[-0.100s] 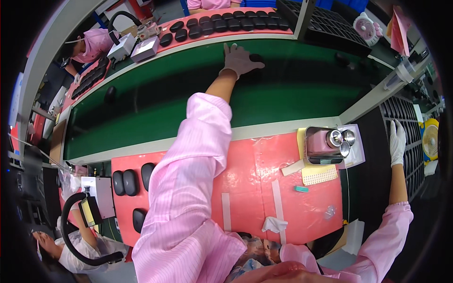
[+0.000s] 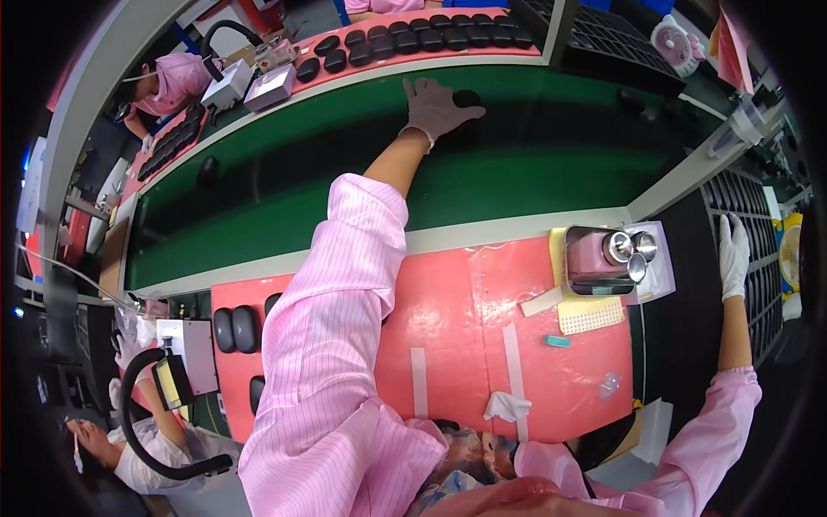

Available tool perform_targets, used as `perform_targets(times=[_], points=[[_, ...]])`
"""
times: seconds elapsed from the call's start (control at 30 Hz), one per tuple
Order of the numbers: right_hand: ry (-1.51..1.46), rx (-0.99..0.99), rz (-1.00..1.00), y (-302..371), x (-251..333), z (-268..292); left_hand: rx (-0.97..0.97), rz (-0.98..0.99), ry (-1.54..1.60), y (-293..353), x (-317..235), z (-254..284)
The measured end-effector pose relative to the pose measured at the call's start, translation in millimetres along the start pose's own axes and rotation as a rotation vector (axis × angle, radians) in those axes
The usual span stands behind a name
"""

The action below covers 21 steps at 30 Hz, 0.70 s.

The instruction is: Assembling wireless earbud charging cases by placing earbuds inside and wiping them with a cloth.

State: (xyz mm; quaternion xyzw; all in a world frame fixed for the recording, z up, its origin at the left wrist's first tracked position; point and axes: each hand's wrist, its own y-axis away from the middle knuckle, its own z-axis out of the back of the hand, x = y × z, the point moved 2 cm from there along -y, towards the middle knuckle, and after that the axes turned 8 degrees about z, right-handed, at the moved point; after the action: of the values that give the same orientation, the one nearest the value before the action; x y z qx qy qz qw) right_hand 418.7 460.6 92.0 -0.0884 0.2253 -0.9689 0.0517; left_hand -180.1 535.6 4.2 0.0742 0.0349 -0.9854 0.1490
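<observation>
Moved since the earlier frame: left hand (image 2: 433, 112), fingers spread slightly wider, with more of the black rounded piece (image 2: 468, 98) showing beside it; the whole view has shifted a little.

Left hand: one, gloved, wide, reaching across the green surface (image 2: 517, 159). Black rounded piece: one, on the green surface, between thumb and fingers (whether they touch it, I cannot tell).

Right hand: one, in a white glove, fingers extended along the near edge of a black grid tray (image 2: 760, 258); its thumb is hidden, so I cannot tell whether it grips that edge. Yellow fan (image 2: 789, 254): one, beyond the tray.

Desk (image 2: 439, 302), covered in red, bearing: two black pieces (image 2: 246, 329) side by side at the left, others partly behind the pink sleeve (image 2: 345, 319); metal tray (image 2: 599, 288) at the far right, holding a pink container (image 2: 587, 255), with metal-topped vessels (image 2: 618, 246) in and beside it; dotted card (image 2: 592, 315), pale yellow; teal block (image 2: 557, 341), small, just nearer than the card; white cloth (image 2: 506, 406), crumpled, lying over one of two pale strips (image 2: 419, 383).

Far side of the green surface: black pieces in rows (image 2: 431, 40) (two deep, mostly) on a red covering.
</observation>
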Motion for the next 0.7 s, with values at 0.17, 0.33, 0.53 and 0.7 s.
perform_targets(times=[0.17,0.33,0.53,0.7], points=[[-0.04,0.028,-0.084,-1.1,7.0,0.7,0.005,0.176,0.188,13.5,28.7,-6.9],[-0.08,0.019,-0.068,-10.9,18.0,-10.3,0.221,0.28,0.176,40.3,46.6,8.2],[-0.049,-0.044,0.026,-8.6,-6.3,-4.8,0.293,-0.346,0.203,233.9,-1.8,98.5],[-0.221,-0.163,0.087,-23.6,-9.0,-6.5,0.257,-0.44,0.071,361.6,18.0,51.9]])
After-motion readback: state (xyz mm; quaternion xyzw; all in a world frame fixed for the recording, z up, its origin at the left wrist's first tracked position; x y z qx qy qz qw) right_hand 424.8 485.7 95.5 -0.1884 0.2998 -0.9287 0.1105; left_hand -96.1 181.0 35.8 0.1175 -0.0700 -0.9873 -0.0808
